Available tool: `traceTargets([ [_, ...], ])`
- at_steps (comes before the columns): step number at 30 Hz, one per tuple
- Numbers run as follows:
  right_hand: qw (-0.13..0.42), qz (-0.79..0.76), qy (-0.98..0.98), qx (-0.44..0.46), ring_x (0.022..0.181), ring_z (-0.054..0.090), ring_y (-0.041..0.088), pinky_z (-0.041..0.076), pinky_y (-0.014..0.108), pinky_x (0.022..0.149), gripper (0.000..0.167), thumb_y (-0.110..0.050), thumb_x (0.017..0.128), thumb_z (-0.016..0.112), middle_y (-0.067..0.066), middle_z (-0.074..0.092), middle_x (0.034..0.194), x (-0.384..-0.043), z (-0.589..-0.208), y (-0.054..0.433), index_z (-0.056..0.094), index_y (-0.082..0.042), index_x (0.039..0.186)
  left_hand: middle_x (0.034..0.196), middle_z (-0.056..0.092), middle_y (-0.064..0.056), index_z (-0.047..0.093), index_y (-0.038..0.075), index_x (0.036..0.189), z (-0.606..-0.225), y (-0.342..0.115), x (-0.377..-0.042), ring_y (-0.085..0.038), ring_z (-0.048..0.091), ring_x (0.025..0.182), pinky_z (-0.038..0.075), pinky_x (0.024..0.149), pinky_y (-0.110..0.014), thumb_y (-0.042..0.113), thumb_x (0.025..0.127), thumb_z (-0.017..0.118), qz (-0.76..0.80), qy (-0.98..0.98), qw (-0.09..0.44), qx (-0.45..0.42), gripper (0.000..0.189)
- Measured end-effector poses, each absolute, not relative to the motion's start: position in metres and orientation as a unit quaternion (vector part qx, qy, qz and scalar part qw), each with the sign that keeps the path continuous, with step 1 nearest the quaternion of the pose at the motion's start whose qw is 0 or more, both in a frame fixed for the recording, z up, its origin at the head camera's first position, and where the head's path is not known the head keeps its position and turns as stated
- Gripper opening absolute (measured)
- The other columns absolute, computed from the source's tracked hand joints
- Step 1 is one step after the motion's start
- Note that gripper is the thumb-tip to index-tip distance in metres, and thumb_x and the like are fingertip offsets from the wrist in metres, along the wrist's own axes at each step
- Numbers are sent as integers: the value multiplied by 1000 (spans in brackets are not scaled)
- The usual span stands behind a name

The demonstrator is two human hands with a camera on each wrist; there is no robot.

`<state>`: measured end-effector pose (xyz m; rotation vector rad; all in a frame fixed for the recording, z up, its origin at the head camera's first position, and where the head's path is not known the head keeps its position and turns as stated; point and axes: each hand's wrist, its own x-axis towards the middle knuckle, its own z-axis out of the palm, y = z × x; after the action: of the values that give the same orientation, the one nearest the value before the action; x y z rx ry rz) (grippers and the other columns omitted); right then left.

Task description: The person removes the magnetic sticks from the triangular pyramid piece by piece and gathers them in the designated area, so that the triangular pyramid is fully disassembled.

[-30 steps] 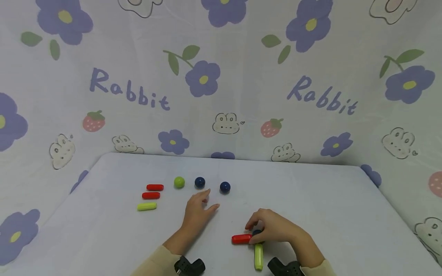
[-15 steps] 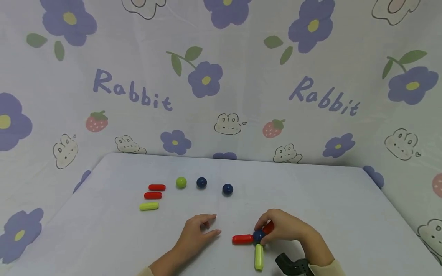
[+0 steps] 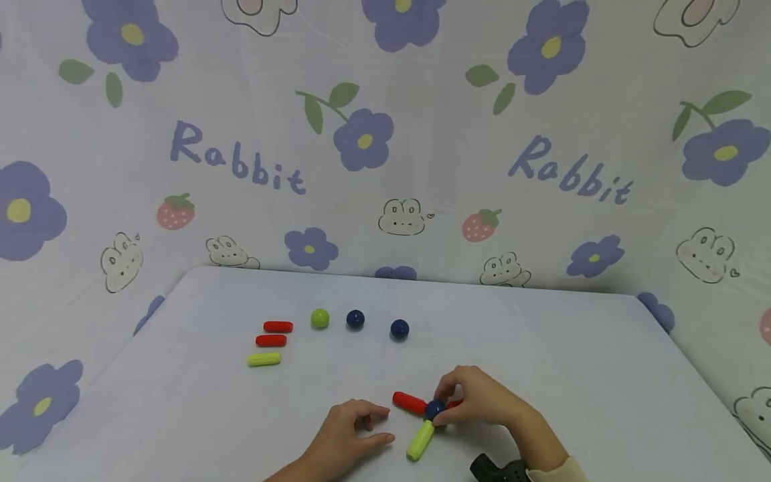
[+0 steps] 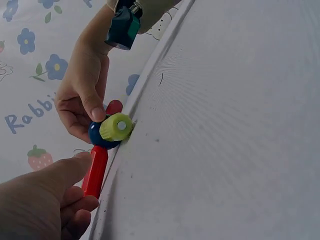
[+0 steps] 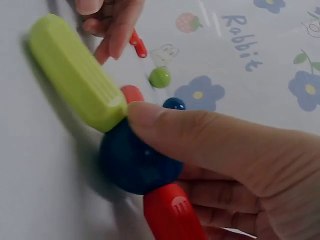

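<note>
My right hand (image 3: 482,398) pinches a dark blue ball (image 3: 435,410) between thumb and fingers. Three rods radiate from this ball. A yellow-green rod (image 3: 420,440) points toward the front, and a red rod (image 3: 409,403) reaches out to the back left. The second red rod (image 3: 455,404) is mostly covered by the right hand in the head view; its near part (image 5: 172,215) shows below the ball in the right wrist view. To the left, my left hand (image 3: 346,438) holds nothing, its thumb and fingers spread apart toward the red rod's outer end.
Farther back on the white table (image 3: 572,355) lie two red rods (image 3: 278,327) and a yellow-green rod (image 3: 264,359) at left. Beside them sit a green ball (image 3: 320,318) and two blue balls (image 3: 355,319). A patterned cloth (image 3: 253,221) hangs behind the table.
The ball with its rods has shifted left and turned clockwise in my right hand. A second red rod has come partly into sight. My left hand has drawn back toward the front.
</note>
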<state>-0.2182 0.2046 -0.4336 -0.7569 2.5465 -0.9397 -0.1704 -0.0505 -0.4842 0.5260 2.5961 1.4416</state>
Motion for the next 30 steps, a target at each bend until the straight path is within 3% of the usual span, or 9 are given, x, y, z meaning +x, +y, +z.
traceTargets([
  [9, 120, -328, 901, -256, 77, 50, 12, 41, 24, 68, 25, -34, 73, 78, -8, 62, 76, -213, -440, 191, 70, -13, 82, 93, 66, 7, 69, 12, 108, -481, -46, -166, 0, 50, 78, 45, 70, -16, 33, 76, 75, 477, 846, 60, 230, 39],
  [19, 101, -314, 909, -254, 74, 50, 8, 41, 23, 68, 27, -39, 75, 75, -10, 62, 73, -210, -443, 178, 69, -13, 80, 93, 67, 7, 67, 13, 109, -480, -47, -167, 2, 49, 77, 44, 70, -17, 28, 79, 73, 447, 865, 37, 226, 33],
  [30, 104, -315, 909, -252, 80, 53, 9, 43, 30, 74, 28, -36, 76, 75, -7, 68, 79, -212, -442, 172, 71, -10, 86, 85, 65, 8, 69, 12, 105, -482, -49, -169, 0, 48, 73, 43, 66, -17, 28, 82, 71, 452, 864, 10, 221, 28],
])
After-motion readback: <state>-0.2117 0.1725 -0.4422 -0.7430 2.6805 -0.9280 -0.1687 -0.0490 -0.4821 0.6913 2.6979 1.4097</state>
